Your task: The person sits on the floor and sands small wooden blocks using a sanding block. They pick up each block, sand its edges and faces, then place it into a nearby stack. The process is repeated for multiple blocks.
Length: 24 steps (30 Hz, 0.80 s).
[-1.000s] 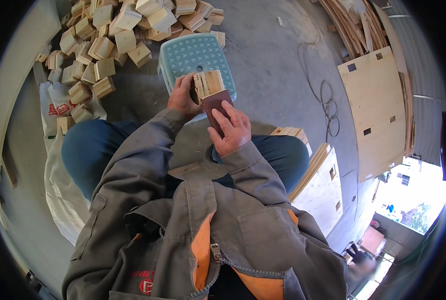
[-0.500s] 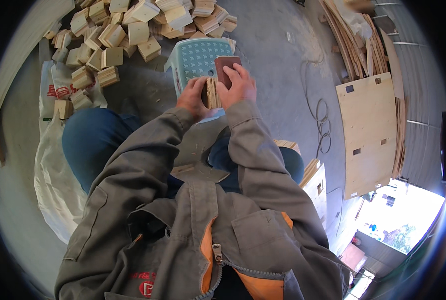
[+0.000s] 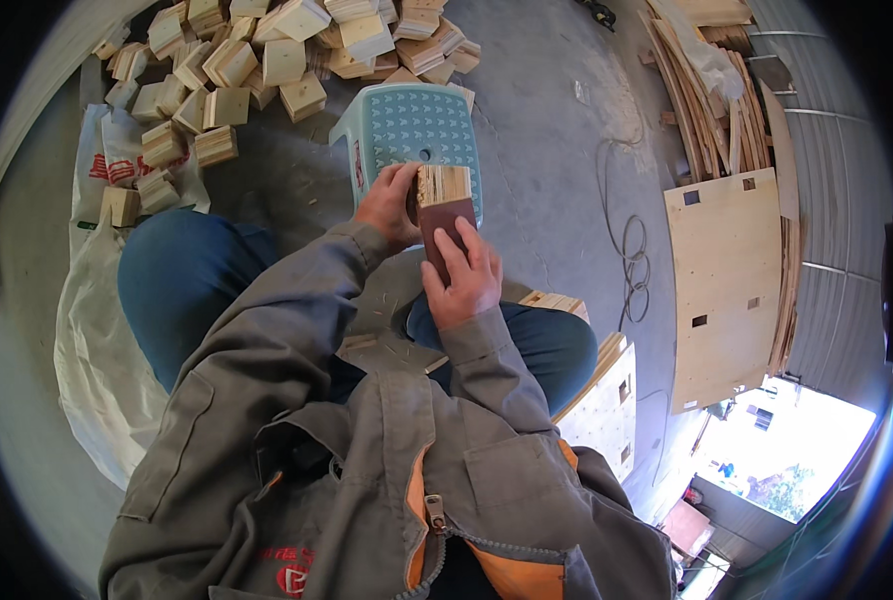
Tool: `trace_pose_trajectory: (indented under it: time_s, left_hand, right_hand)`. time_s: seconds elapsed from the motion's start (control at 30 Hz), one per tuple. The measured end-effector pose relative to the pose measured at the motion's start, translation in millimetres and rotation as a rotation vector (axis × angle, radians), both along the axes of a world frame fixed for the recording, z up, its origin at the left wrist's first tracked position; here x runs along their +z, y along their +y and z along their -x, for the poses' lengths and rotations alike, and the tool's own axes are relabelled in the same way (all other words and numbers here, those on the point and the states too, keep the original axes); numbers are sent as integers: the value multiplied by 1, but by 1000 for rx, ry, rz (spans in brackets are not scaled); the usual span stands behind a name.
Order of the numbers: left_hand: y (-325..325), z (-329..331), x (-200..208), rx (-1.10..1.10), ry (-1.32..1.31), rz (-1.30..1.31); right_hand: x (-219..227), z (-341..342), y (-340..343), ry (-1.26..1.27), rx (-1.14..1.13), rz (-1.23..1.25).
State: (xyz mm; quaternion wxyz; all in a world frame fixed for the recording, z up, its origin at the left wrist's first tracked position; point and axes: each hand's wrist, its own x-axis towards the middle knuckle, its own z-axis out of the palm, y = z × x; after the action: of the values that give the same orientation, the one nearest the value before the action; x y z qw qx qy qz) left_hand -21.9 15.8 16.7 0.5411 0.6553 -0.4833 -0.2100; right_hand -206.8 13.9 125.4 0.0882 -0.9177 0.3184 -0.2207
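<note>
My left hand [image 3: 391,207] grips a plywood block [image 3: 447,184] from its left side, over the near part of a pale blue-green plastic stool [image 3: 415,122]. The block's striped, layered edge faces up. My right hand [image 3: 466,272] is closed on a flat reddish-brown block [image 3: 441,219] that looks like a sanding block. This brown block lies against the near part of the plywood's layered edge, fingers pressed on top of it. What supports the plywood block from below is hidden.
A heap of plywood blocks [image 3: 285,62] lies beyond the stool to the left, some on a white plastic sack [image 3: 95,330]. A cable [image 3: 629,245] coils on the floor at right, near a leaning plywood sheet [image 3: 727,290]. More boards [image 3: 607,395] stand beside my right knee.
My right hand has drawn the brown block toward me, from the far right of the plywood block to its near end. More of the layered edge now shows.
</note>
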Motion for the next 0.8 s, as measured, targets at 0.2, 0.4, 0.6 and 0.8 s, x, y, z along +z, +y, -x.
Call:
trace_pose_trajectory:
  time_s: [0.2,0.4,0.6,0.8]
  left_hand:
    - [-7,1,-16,-8,-44,28]
    - [0,0,4,-35,5,9]
    - [-3,-1,-5,3,-32,39]
    - [0,1,6,-7,10,10]
  right_hand:
    - [-4,-77,-74,4,-102,-49]
    - [-5,-97,-99,27,-165,-102]
    - [-1,-27,-23,-16,-38,-63]
    - [3,23,22,-6,46,-55]
